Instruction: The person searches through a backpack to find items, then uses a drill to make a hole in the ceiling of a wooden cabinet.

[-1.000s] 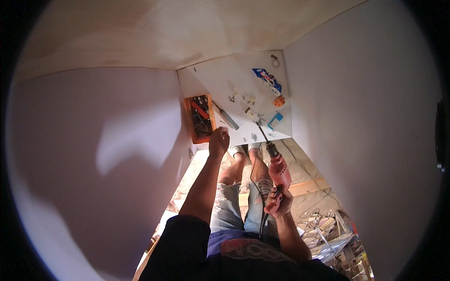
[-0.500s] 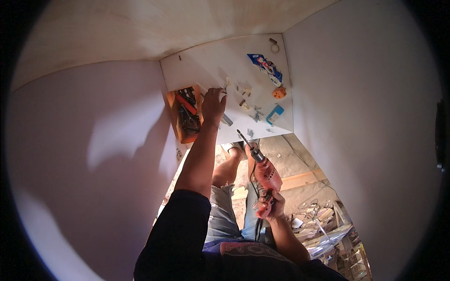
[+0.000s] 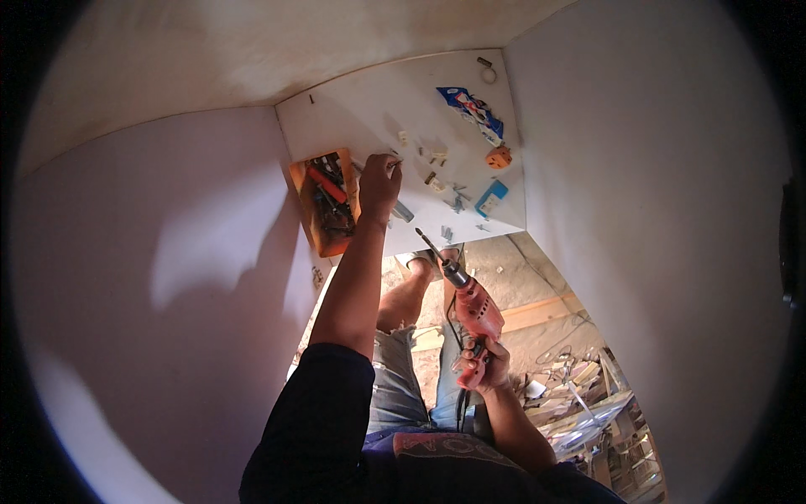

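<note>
My right hand (image 3: 494, 366) grips the handle of a red power drill (image 3: 479, 310), its long bit (image 3: 429, 242) pointing up and away past the near edge of the white shelf (image 3: 344, 118). Over the shelf is my left hand (image 3: 382, 178), thumb and fingers pinched together. What the fingertips hold, if anything, is too small to make out. Beside that hand, on its left, lies an orange wooden box (image 3: 329, 249) of hand tools, including one with a red handle (image 3: 325, 183). A grey bar-like piece (image 3: 404, 212) shows just right of my left wrist.
Several screws (image 3: 457, 202) and small cream fittings (image 3: 434, 182) lie on the shelf. Farther right are a blue plastic packet (image 3: 472, 114), an orange plug adapter (image 3: 498, 158) and a blue-and-white piece (image 3: 492, 199). Pale panels rise on both sides. Wood scraps (image 3: 579, 386) litter the floor below.
My left fingers have drawn closer together and back slightly from a small cream fitting. The drill stays in my right hand, its bit slightly higher and farther left in view.
</note>
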### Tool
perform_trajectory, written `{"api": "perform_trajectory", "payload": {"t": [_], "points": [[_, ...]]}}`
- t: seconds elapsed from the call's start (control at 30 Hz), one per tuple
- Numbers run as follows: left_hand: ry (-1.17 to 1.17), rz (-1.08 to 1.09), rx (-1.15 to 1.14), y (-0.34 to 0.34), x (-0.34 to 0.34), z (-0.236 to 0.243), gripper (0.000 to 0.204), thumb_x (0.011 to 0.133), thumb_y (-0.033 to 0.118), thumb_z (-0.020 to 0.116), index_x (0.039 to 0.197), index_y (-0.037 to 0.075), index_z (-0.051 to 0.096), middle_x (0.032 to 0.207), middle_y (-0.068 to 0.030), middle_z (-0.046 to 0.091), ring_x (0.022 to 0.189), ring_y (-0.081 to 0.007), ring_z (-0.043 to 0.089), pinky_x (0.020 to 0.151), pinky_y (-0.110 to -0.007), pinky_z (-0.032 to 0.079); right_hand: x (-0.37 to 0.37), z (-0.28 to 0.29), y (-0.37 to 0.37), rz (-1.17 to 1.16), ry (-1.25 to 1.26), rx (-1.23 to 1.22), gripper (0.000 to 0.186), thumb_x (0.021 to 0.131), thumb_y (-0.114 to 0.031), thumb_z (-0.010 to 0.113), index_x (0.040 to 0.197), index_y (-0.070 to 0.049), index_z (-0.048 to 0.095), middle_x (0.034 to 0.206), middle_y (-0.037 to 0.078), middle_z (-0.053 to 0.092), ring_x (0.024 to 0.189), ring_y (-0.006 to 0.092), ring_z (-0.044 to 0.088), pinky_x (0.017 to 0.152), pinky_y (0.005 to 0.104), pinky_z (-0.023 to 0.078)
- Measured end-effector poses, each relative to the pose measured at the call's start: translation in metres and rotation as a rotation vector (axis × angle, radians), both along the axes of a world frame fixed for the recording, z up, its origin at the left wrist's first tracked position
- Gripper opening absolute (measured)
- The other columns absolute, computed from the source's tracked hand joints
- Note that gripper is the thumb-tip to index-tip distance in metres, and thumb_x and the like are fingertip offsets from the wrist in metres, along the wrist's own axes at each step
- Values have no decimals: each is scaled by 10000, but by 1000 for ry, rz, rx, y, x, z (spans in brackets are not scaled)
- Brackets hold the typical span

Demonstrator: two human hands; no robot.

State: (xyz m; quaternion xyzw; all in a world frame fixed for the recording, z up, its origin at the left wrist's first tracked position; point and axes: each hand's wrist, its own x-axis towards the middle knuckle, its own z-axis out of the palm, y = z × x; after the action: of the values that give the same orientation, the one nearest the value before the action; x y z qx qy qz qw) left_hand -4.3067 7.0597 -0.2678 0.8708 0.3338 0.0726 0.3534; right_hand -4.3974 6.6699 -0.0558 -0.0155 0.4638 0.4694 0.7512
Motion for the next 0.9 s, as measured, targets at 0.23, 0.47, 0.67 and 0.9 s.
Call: {"api": "perform_trajectory", "payload": {"t": [0.23,0.47,0.67,0.9], "points": [[15,33,-108,4,-9,7,227,839,38,703,1055,33,630,999,-145,633,895,-303,662,822,-417,543,-1,0,0,14,0,-60,378,1042,-283,566,1269,17,603,1059,171,713,918,304,688,696,359,554],[-8,-115,166,4,-2,2,142,869,70,714,1001,48,664,936,-133,642,855,-315,659,805,-424,546,-1,0,-1,14,24,-78,369,1043,-287,564,1261,9,590,1070,175,711,910,302,688,703,361,554],[2,124,-116,2,-2,23,199,926,95,693,1100,3,667,1011,-141,699,905,-251,710,817,-398,579,2,-1,-3,88,-15,-56,339,1004,-282,613,1201,-7,641,1073,132,729,894,276,686,743,392,566],[-484,592,-1266,-25,-4,170,213,1024,134,647,1155,-32,627,1070,-133,712,941,-231,729,890,-380,613,17,19,0,79,-121,-19,359,1010,-326,591,1135,4,662,979,129,707,746,258,648,706,435,585]]}}
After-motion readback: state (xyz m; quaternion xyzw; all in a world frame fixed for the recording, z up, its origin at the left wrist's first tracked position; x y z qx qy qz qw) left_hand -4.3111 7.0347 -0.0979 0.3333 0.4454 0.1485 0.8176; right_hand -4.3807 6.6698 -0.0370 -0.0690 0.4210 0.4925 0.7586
